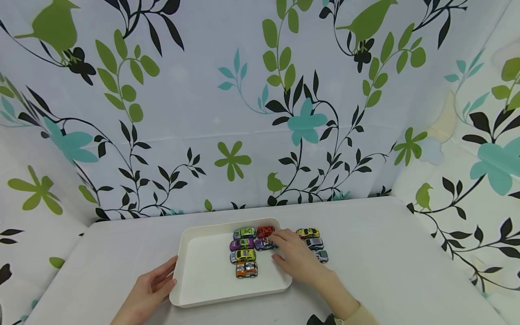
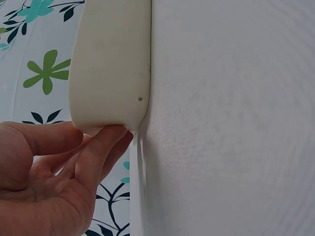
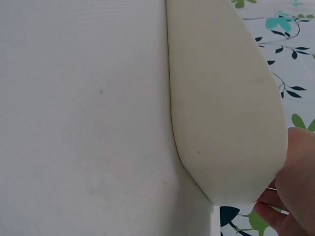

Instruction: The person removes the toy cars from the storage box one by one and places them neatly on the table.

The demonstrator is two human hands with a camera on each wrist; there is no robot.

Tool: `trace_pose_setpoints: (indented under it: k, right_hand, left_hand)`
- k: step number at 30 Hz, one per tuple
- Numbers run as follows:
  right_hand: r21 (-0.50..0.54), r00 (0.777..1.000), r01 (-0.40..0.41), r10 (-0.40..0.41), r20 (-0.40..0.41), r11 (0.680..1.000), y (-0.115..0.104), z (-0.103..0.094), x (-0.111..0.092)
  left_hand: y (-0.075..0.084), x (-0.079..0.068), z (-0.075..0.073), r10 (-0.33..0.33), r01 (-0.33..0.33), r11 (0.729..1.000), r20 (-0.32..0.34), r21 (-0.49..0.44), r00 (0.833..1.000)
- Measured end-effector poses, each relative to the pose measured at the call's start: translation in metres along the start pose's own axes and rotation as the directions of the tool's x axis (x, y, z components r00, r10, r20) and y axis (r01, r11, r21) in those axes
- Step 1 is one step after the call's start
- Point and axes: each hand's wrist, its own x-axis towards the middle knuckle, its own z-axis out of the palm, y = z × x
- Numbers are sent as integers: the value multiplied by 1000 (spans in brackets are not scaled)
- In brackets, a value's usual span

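Observation:
A white rectangular tray [image 1: 203,275] lies on the table with small toy cars in it. My left hand [image 1: 149,291] touches the tray's left end with its fingertips, seen close up in the left wrist view. Over the tray's right side, my right hand [image 1: 298,257] reaches in from the right. Its fingertips rest on a purple-blue toy car [image 1: 262,244], while the thumb lies apart below it. Around that car stand a red car [image 1: 265,231], a green car [image 1: 243,233], a purple car [image 1: 241,244], a yellow-and-blue car [image 1: 243,255] and an orange car [image 1: 246,270].
Right of the tray, on the white table [image 1: 378,262], stand a yellow car [image 1: 308,232], a silver car [image 1: 314,243] and a grey car [image 1: 322,256] partly behind the right hand. A patterned cloth [image 1: 183,113] hangs behind the table. The tray's outer wall [image 3: 221,108] fills much of the right wrist view.

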Motion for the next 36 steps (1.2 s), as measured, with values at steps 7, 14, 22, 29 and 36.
trace_pose_setpoints:
  k: [7,14,22,29,36]
  right_hand:
    - [-50,1000,-9,9,12,999,1,3,7]
    - [-91,1000,-15,14,-18,996,1,7,13]
    - [-117,1000,-19,16,-23,993,-2,10,16]
    - [-92,999,-8,3,-50,996,-4,12,16]
    - [-7,999,-14,14,-46,1000,-4,13,11]
  left_hand:
    - [1,1,0,-2,2,1000,-11,24,1000]
    - [2,0,1,2,-2,1000,-17,31,1000]
    - [3,0,0,17,-17,999,-9,44,1000]
    - [2,0,-1,23,-23,998,-4,52,1000]
    - [0,0,-2,43,-43,998,3,42,999]
